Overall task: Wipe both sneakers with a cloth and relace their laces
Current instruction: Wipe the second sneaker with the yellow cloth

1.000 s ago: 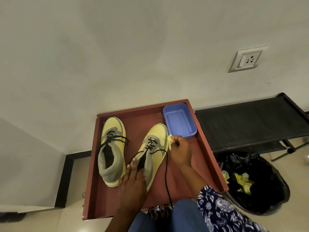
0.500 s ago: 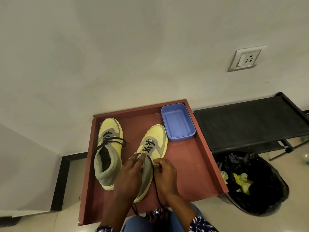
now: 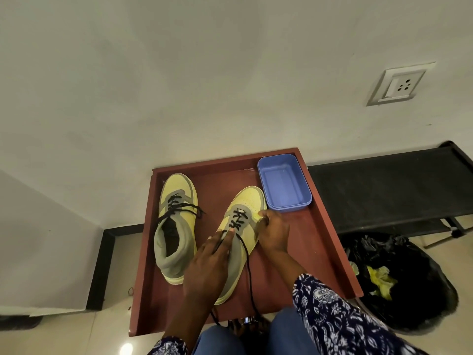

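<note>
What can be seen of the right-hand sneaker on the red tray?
The yellow and grey high-top sneaker with black laces stands upright on the red wooden tray, toe toward the wall, just short of the blue plastic tub. Its laces are threaded only through the lower eyelets; one loose end trails off the tray's near edge. The left hand rests over its collar, fingers on a lace. The right hand pinches a small yellow cloth against its side.

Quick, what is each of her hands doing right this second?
Left hand: open, straight fingers resting on the right-side yellow and grey sneaker.
Right hand: closed, pinching a small yellow cloth against that sneaker's side.
</note>
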{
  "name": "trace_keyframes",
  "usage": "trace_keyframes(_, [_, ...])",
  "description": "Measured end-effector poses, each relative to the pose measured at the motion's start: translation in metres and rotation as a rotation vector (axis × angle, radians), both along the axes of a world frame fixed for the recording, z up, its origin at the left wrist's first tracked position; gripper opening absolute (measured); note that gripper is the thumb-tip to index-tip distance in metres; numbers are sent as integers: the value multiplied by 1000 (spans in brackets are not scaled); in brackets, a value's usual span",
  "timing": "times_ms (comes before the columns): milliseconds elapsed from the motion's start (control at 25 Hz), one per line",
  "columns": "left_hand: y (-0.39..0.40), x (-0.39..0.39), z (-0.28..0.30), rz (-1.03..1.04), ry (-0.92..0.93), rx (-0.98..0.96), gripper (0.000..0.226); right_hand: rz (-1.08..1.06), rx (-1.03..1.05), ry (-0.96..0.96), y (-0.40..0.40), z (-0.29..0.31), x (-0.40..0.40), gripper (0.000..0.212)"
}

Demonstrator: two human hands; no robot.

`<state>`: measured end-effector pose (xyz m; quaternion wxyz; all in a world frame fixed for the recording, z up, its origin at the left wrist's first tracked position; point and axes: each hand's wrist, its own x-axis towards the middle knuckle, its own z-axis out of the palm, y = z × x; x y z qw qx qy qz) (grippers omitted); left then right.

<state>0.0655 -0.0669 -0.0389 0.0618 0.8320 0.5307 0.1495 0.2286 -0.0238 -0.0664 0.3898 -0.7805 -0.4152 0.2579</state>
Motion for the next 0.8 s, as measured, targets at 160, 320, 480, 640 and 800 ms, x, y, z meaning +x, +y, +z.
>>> trace_keyframes(160, [0, 2, 1, -8, -4, 62, 43, -47, 16, 21, -18, 0, -14, 24])
trace_keyframes(320, [-1, 2, 2, -1, -8, 98, 43, -21, 71, 6, -49, -2, -36, 26])
trace_keyframes(480, [0, -1, -2, 10, -13, 51, 43, 14, 75, 13, -49, -2, -28, 24])
trace_keyframes(640, [0, -2, -3, 9, -6, 27, 43, -19, 47, 0, -16, -1, -10, 24])
trace_keyframes(800, [1, -3, -4, -10, -17, 21, 43, -27, -36, -32, 16, 3, 1, 28])
